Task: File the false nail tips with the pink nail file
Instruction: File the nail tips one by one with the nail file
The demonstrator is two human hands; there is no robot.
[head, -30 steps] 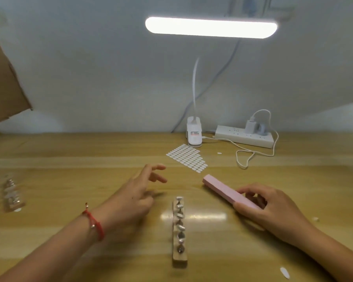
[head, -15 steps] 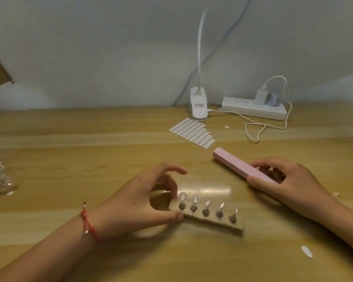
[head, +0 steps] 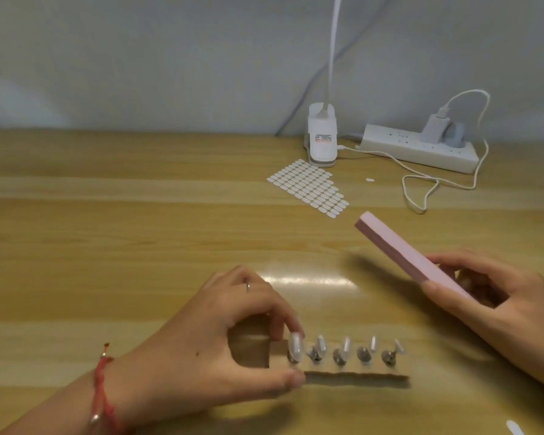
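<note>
We see the left hand (head: 220, 340) pinching the 9 o'clock end of the wooden strip (head: 358, 370), thumb in front, fingertip on top, with five false nail tips (head: 346, 344) standing along it. At 2 o'clock from the strip, the right hand (head: 500, 302) curls round the pink nail file (head: 399, 249), whose free end points to 10 o'clock.

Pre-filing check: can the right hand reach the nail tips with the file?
Likely yes: right hand grips the pink file, nothing stands between it and the nail tips; left hand pinches the holder at its left end.
</note>
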